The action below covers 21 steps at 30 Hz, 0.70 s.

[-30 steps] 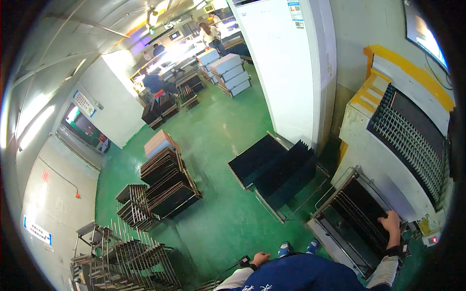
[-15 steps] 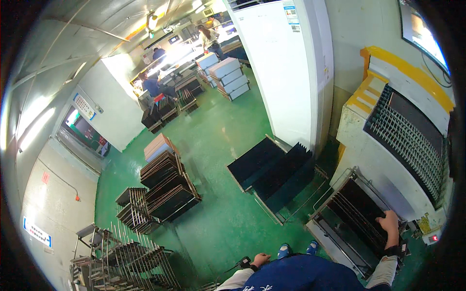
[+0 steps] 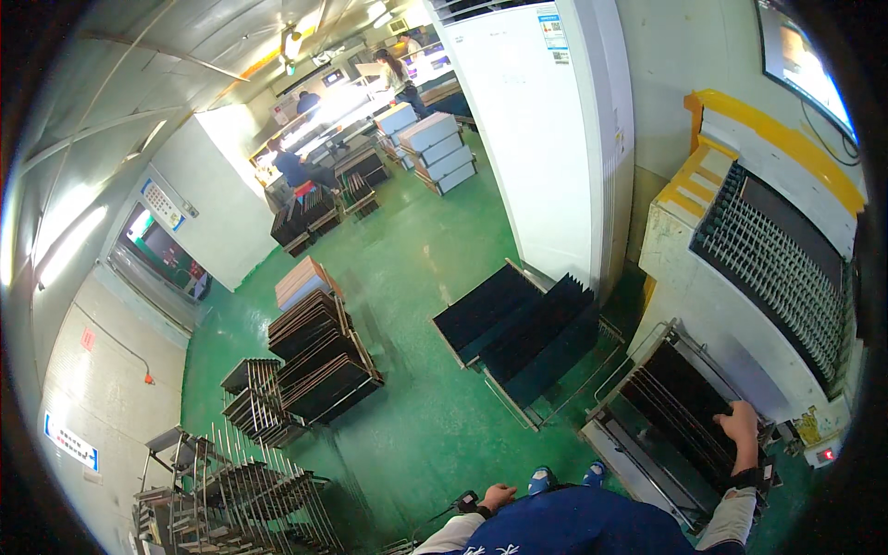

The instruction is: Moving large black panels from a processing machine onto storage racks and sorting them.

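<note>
At the lower right, my right hand grips the upper edge of a dark panel, its thumb lying along that edge. The panel stands tilted in a metal rack with several other thin dark panels beside it. My left hand hangs low by my body, holding nothing, its fingers loosely apart. A small black device sits at the left wrist. Both my feet, in blue footwear, show on the green floor between the hands.
A white machine with a roller bed stands right of the rack. Ahead are a rack of dark panels and a tall white cabinet. More loaded racks and metal frames stand left. Several people work at far benches.
My hands have barely moved, and the right one keeps its hold on the panel. In the distance, a standing person at the bench has shifted posture slightly.
</note>
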Available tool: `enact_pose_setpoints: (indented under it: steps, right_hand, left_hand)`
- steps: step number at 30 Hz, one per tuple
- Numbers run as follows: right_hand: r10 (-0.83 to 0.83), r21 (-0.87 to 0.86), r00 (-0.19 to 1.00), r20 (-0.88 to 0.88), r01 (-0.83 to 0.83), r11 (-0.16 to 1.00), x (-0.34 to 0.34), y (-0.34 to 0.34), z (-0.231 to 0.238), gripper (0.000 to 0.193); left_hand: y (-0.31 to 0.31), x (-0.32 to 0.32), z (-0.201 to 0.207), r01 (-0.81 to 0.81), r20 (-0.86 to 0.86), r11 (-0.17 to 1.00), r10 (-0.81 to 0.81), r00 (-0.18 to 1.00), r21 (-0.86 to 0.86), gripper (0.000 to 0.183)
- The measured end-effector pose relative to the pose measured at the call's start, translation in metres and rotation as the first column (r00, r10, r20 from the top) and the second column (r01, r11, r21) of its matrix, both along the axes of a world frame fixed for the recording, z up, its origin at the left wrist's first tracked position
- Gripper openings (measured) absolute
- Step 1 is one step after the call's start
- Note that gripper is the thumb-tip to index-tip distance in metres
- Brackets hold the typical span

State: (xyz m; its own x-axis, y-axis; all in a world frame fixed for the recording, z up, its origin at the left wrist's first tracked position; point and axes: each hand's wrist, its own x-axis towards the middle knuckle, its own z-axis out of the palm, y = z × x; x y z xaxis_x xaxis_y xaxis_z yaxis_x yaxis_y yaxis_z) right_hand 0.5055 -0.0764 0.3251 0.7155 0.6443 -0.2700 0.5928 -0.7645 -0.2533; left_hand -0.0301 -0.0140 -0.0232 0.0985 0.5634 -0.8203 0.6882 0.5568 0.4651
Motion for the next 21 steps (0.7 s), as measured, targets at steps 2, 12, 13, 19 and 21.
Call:
enact_pose_setpoints:
  steps: [2,12,13,19,21]
  right_hand:
    - [0.007,0.001,1.000,0.003,-0.007,1.000,0.000,0.000,0.000,0.045]
    - [0.024,-0.040,1.000,0.015,-0.024,0.999,0.004,0.000,-0.003,0.048]
    - [0.025,-0.040,1.000,0.015,-0.024,0.999,0.003,0.000,-0.001,0.048]
    - [0.070,0.041,0.991,0.116,-0.076,0.996,0.003,-0.003,-0.008,0.038]
    - [0.049,0.048,0.993,0.105,-0.054,0.997,0.000,-0.003,-0.004,0.038]
  left_hand:
    - [-0.002,-0.001,-0.007,-0.030,0.007,0.999,0.030,1.000,-0.013,0.042]
    - [0.003,0.016,0.035,0.087,0.018,0.996,-0.087,0.996,0.011,0.045]
    - [0.003,0.016,0.036,0.090,0.010,0.996,-0.090,0.996,0.016,0.045]
    - [-0.001,0.007,0.014,0.100,-0.007,0.993,-0.100,0.995,0.063,0.052]
    - [-0.001,0.007,0.015,0.093,0.014,0.994,-0.094,0.996,0.049,0.051]
